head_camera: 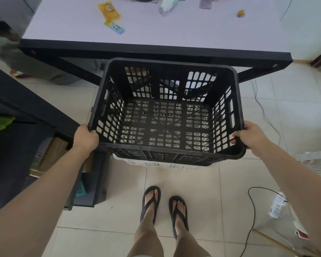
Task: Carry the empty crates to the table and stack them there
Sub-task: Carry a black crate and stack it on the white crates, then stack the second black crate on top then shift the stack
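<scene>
An empty black slatted crate (167, 86) is held in front of me, its far rim close to the table's near edge. My left hand (86, 137) grips the crate's near-left corner rim. My right hand (249, 136) grips the near-right corner rim, fingers curled inside. Under the black crate a white crate (156, 165) shows as a pale strip along its near bottom edge; whether it touches is unclear. The table (156, 34) has a pale lilac top with a black edge.
On the table lie a yellow snack packet (108, 10), a blue-green wrapper (115, 27), a white bottle (168, 4) and a small orange item (241, 13). Dark furniture (17, 145) stands left. A black cable (253, 210) and another white crate (317, 164) lie on the tiled floor right.
</scene>
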